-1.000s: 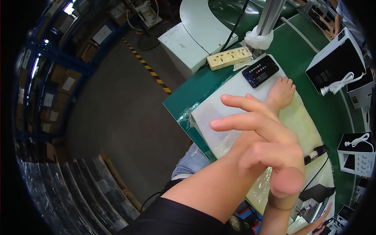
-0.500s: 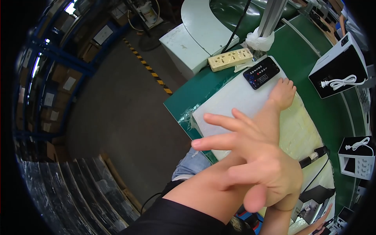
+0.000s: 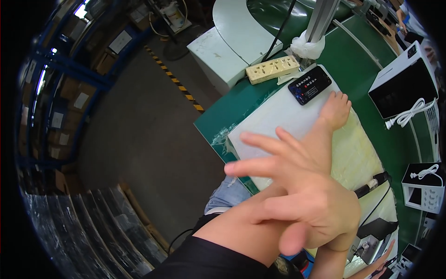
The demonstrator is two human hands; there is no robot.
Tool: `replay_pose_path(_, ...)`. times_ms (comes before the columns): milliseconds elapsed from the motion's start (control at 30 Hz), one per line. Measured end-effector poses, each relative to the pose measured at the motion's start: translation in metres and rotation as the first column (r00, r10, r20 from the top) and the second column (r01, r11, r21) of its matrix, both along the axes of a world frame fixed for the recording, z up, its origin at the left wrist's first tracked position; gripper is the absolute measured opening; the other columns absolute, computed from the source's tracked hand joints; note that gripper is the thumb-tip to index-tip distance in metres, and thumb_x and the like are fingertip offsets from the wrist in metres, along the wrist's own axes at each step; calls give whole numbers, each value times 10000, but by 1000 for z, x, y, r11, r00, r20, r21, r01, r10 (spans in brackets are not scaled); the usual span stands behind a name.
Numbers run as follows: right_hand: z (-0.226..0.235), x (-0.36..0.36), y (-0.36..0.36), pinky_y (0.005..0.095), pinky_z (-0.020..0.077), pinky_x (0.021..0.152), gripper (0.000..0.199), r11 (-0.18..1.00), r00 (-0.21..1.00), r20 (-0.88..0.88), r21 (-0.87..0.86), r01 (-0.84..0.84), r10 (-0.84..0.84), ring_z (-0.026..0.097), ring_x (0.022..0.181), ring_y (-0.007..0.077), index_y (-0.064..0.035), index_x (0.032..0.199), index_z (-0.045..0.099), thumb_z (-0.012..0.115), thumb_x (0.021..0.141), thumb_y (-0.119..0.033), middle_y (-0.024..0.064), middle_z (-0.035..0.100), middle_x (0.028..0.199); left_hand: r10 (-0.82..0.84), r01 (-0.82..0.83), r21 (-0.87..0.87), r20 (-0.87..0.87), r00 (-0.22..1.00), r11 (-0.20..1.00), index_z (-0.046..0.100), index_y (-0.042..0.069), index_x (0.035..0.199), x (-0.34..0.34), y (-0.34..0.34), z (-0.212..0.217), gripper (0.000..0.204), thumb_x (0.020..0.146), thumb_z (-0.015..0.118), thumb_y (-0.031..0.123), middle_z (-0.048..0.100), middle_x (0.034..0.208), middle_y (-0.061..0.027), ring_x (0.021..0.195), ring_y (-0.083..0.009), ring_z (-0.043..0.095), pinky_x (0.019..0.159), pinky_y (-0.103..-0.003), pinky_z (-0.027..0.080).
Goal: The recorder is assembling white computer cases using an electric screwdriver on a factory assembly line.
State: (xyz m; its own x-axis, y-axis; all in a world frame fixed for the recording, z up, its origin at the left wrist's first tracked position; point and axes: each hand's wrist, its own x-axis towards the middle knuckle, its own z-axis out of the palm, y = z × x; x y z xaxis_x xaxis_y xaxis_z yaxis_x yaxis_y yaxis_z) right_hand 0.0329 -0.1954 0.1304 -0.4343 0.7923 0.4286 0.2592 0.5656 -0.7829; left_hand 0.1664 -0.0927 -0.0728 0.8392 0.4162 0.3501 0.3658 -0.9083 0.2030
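My left hand (image 3: 335,110) rests on the far right part of the white board (image 3: 265,123), just below a black smartphone (image 3: 310,85) with a lit screen. Its fingers lie on the surface and hold nothing that I can see. Close to the camera, my right hand (image 3: 302,195) is raised over my left forearm. Its fingers are spread and point left, with the thumb lower down and nothing between them. Beyond the phone a cream power strip (image 3: 272,69) lies along the table edge.
A green conveyor at the right carries a white box-shaped appliance (image 3: 404,79) with a coiled white cord (image 3: 406,114), and a second one (image 3: 423,197) nearer. A black-handled tool (image 3: 372,184) lies on the yellowed sheet. Another person's hand (image 3: 385,260) shows at lower right. Blue shelving (image 3: 69,69) stands left.
My right hand has drifted slightly left, its thumb a little lower. The far white appliance has shifted right, and its cord now hangs lower. My left hand stays in place.
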Motion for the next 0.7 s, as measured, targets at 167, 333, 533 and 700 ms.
replay_pose_path(167,6,8,2,715,320,961,609,999,998,-62,-8,-34,34,465,1240,461,-32,616,614,586,849,-593,163,605,1159,-11,11,-23,9,1000,1000,642,96,989,-1,1,1,216,878,493,206,587,1007,-78,1033,-240,523,906,-399,383)
replay_pose_path(333,-1,18,9,722,300,974,593,996,992,126,87,6,-17,464,1251,454,-32,656,644,590,832,-596,171,585,1207,12,-12,0,-1,1000,1000,644,94,1007,-8,12,-13,227,886,486,202,589,1021,-81,1049,-245,521,921,-406,378)
replay_pose_path(533,-5,4,0,736,268,965,868,1000,992,126,17,26,-28,474,1237,483,-83,654,666,221,877,-794,202,619,1168,-10,9,-38,-13,1000,999,644,96,1025,2,3,-4,233,895,480,198,590,1029,-79,1054,-246,521,942,-408,373)
replay_pose_path(700,0,7,2,750,264,957,855,998,998,-6,11,69,-69,466,1247,488,-90,696,689,242,870,-797,219,599,1210,-6,6,-21,8,1000,1000,644,94,1007,2,4,-6,223,888,485,194,591,1022,-82,1048,-247,523,928,-410,376)
